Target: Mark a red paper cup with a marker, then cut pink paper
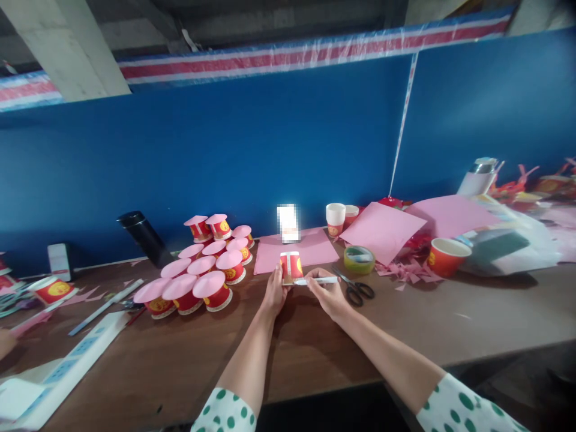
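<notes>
A red paper cup with gold print and a pale vertical strip is held by my left hand, its fingers around the cup's left side. My right hand pinches a slim white pen lying nearly level. Its left end reaches the cup's lower right; whether it touches cannot be made out. Behind the cup lies a pink paper sheet. Black-handled scissors and a roll of yellow-green tape rest right of my right hand.
Several red cups topped with pink paper discs stand to the left. Beyond them are a black flask and a white power strip. Rightward are pink sheets, paper scraps and an upright red cup. Another person's hand shows far left.
</notes>
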Demonstrator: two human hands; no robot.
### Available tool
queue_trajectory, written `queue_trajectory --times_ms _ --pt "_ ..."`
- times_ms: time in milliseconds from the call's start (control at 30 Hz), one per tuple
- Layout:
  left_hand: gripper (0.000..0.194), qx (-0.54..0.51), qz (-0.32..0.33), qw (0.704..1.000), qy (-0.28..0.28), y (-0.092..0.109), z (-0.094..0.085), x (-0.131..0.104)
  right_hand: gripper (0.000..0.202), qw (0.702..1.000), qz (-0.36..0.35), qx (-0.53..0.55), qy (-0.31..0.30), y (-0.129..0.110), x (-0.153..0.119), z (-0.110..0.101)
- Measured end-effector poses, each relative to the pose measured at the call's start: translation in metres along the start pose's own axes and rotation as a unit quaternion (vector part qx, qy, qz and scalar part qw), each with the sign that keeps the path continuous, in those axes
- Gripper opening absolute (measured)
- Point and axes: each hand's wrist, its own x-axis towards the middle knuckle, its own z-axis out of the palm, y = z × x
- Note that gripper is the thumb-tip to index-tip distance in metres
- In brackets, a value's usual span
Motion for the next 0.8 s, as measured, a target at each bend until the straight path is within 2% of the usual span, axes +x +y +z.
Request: queue_trajectory --times_ms 200,667,800 --pt "0.044 -0.01 0.001 1.0 -0.009 0.0001 -0.0001 0.0002 0.022 1.0 0.005 0.007 0.019 -0.0011 0.0005 0.0007" --pt "0.035 -0.044 -0.002 0.999 -0.002 -0.0028 -0.0025 0.0019 0.022 0.999 0.029 0.029 0.009 -0.0055 0.0008 0.0018" --pt "0.04 -0.051 -0.013 0.999 0.0 -0.003 -0.0029 0.0024 0.02 0.999 0.028 0.034 0.018 -0.002 0.0011 0.0012"
